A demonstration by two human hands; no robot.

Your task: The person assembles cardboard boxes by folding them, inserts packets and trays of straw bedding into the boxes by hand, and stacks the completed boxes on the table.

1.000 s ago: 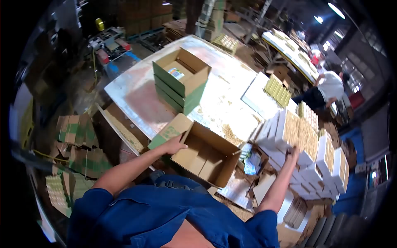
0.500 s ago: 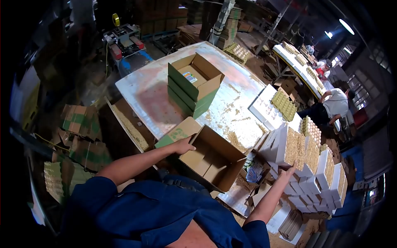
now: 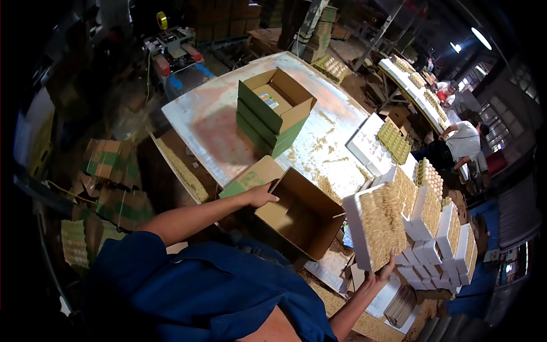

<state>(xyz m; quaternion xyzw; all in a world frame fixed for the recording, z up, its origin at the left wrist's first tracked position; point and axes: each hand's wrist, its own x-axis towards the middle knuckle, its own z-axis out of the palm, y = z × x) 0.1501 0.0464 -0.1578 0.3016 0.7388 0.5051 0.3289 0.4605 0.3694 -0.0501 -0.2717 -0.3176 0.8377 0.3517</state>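
My left hand (image 3: pixel 262 195) grips the upper left edge of an open cardboard box (image 3: pixel 296 222), thumb over the rim. The inside of this box is bare brown cardboard, and one flap with green print (image 3: pixel 256 176) sticks out on its far left side. My right hand (image 3: pixel 383 269) holds a white foam tray filled with straw-like bedding (image 3: pixel 379 225) by its lower edge. The tray is tilted and in the air, just right of the box. A stack of green boxes (image 3: pixel 270 122) stands on the table beyond, a label inside the top one.
The white table (image 3: pixel 211 125) carries scattered straw bits. Stacked white trays (image 3: pixel 436 239) stand at the right, near egg trays (image 3: pixel 428 178) and an empty pulp tray (image 3: pixel 393 142). Folded cardboard (image 3: pixel 122 211) lies at the left. Two people (image 3: pixel 462 142) are at the back right.
My right hand has taken the straw-filled tray off the stack and moved it left toward the box. My left hand stays on the box edge. The view has shifted slightly.
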